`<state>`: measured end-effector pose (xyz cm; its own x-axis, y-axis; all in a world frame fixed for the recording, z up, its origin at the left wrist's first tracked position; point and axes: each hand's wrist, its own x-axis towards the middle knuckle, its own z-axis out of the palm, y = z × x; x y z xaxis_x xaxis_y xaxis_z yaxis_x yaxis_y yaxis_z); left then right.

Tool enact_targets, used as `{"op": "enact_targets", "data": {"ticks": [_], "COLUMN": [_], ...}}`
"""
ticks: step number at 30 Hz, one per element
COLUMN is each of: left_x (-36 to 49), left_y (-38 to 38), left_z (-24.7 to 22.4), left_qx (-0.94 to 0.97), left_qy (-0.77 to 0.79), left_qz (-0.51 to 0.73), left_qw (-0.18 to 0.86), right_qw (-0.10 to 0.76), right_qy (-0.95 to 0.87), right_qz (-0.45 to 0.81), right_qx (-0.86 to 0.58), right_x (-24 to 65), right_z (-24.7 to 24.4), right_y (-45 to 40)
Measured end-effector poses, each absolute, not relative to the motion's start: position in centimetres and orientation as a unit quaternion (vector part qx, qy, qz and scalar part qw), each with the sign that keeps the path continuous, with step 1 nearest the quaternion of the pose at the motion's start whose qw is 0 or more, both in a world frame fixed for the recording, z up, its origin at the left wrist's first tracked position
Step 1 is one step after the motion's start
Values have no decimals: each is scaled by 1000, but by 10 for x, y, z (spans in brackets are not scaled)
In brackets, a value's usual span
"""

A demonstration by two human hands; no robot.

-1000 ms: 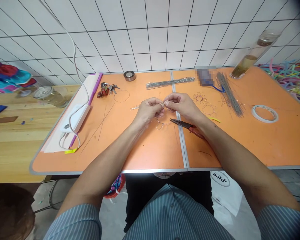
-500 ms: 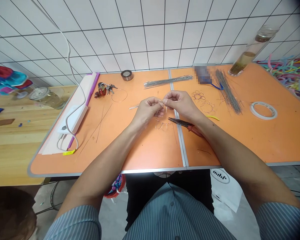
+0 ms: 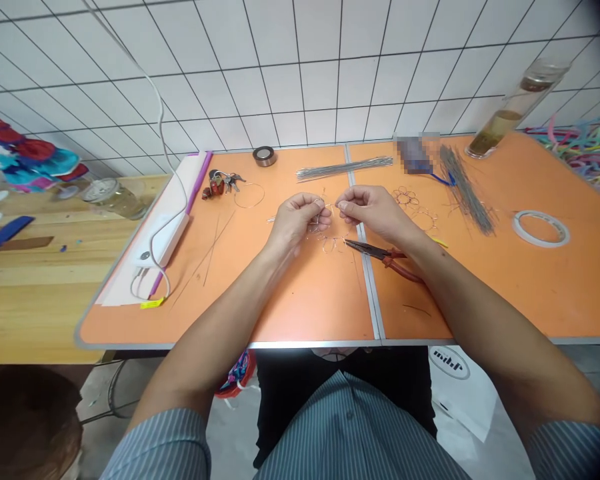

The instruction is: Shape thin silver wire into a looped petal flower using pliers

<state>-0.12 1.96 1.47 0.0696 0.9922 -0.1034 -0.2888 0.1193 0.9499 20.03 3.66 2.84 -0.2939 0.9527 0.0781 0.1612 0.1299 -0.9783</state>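
Tightly pinched: a thin silver wire loop (image 3: 323,217) between the fingertips (image 3: 327,212) of left hand (image 3: 297,222) and right hand (image 3: 371,208), both grips narrow; just below, wire petals (image 3: 333,245) on an orange tabletop (image 3: 305,313); red-handled long-nose pliers (image 3: 385,259) near right hand.

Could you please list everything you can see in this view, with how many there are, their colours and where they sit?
orange table: 1, orange, centre
wooden table: 1, pale brown, left
tiled wall: 1, white, behind
pliers: 1, red-handled, right of hands
straight wire bundle: 1, silver, far edge
dark wire bundle: 1, grey, far right
wire flower: 1, silver, right of hands
wire loop: 1, silver, beside keys
keys: 1 bunch, silver and red, far left
dark tape roll: 1, dark, far edge
white tape roll: 1, white, right
glass bottle: 1, brownish liquid, far right
pipe cleaners: many, multicoloured, far right
wire piece: 1, silver, between both hands
left hand: 1, pinching wire piece
right hand: 1, pinching wire piece
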Motion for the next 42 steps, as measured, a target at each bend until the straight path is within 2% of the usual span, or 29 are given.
{"op": "enact_targets", "data": {"ticks": [18, 42], "left_x": [-5, -1], "left_y": [23, 19], "left_z": [11, 13], "left_qx": [444, 442], "left_qy": [442, 438], "left_qz": [500, 486], "left_qw": [598, 614], "right_qw": [371, 370], "right_qy": [-641, -652], "right_qz": [457, 473], "right_qx": [-492, -463], "right_x": [199, 199], "right_z": [46, 40], "right_y": [28, 29]}}
